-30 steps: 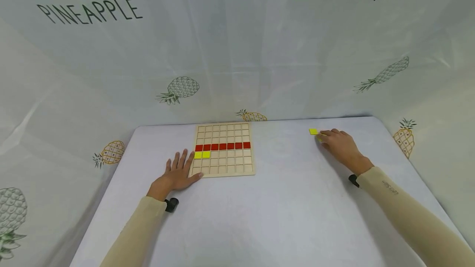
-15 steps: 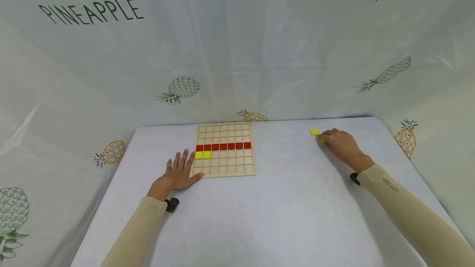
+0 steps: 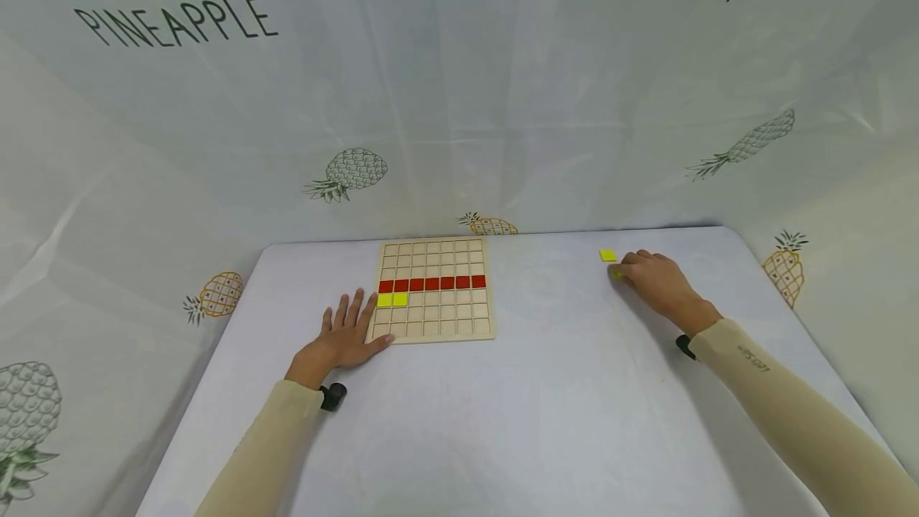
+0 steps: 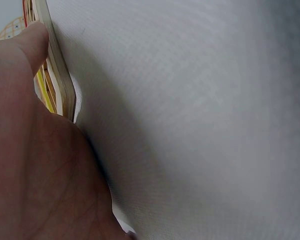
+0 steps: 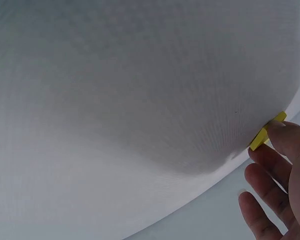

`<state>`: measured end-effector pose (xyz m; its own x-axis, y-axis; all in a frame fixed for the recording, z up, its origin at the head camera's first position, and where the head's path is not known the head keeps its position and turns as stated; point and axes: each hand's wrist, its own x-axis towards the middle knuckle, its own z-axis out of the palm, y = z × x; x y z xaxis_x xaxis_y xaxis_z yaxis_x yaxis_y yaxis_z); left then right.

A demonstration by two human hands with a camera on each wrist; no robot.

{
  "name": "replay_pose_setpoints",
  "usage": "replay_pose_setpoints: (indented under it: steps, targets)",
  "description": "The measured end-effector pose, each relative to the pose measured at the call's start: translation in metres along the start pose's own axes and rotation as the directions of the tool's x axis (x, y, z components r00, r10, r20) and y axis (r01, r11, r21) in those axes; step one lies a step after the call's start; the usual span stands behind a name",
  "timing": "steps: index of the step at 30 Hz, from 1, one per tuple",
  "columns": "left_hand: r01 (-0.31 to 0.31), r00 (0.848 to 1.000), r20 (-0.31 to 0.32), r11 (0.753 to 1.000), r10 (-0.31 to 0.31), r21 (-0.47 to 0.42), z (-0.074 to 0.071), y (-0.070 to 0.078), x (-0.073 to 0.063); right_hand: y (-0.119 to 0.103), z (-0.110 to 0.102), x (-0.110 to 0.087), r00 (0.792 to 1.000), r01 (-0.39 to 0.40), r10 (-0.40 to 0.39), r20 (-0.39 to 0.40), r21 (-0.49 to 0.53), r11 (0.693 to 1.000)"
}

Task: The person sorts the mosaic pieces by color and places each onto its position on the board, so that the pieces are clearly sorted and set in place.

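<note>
A pale wooden grid board (image 3: pixel 438 329) lies toward the back of the table. One row of it is filled with red tiles (image 3: pixel 431 284), and two yellow tiles (image 3: pixel 392 300) sit at the left of the row below. My left hand (image 3: pixel 346 339) rests spread at the board's lower left corner, thumb (image 4: pixel 36 42) over its edge. At the back right, my right hand (image 3: pixel 656 282) pinches a yellow tile (image 5: pixel 261 137) between thumb and fingertips, close over the table. Another loose yellow tile (image 3: pixel 608 255) lies just beyond those fingertips.
The white-covered table (image 3: pixel 502 421) reaches back to a hanging curtain (image 3: pixel 560 102) printed with pineapples. Bands with small black devices (image 3: pixel 333 396) are on both wrists.
The yellow tile at my right fingertips has tilted and is now more hidden by the fingers. My left hand and the board stay put.
</note>
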<state>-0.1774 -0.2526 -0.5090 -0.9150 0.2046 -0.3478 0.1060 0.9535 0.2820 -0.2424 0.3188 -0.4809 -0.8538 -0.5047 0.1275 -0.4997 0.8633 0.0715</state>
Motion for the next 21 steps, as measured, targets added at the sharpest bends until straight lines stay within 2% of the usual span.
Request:
replay_pose_setpoints:
  steps: [6, 12, 17, 21]
  targets:
    - [0.007, 1.0, 0.009, 1.0, -0.007, 0.016, 0.0, 0.0, 0.001, -0.004, -0.001, 0.0, 0.999, 0.032, -0.032, -0.024, -0.013, 0.999]
    - [0.006, 1.0, 0.005, 1.0, -0.006, 0.009, 0.0, 0.001, 0.0, -0.017, -0.004, 0.002, 0.99, 0.09, -0.091, -0.103, -0.013, 0.996]
    - [0.002, 1.0, 0.004, 1.0, -0.002, 0.003, -0.001, 0.002, -0.001, -0.04, -0.012, 0.01, 0.972, 0.152, -0.152, -0.181, -0.014, 0.988]
    - [-0.003, 1.0, 0.006, 1.0, 0.003, -0.007, 0.0, 0.001, -0.001, -0.059, -0.015, 0.02, 0.945, 0.209, -0.21, -0.252, -0.031, 0.978]
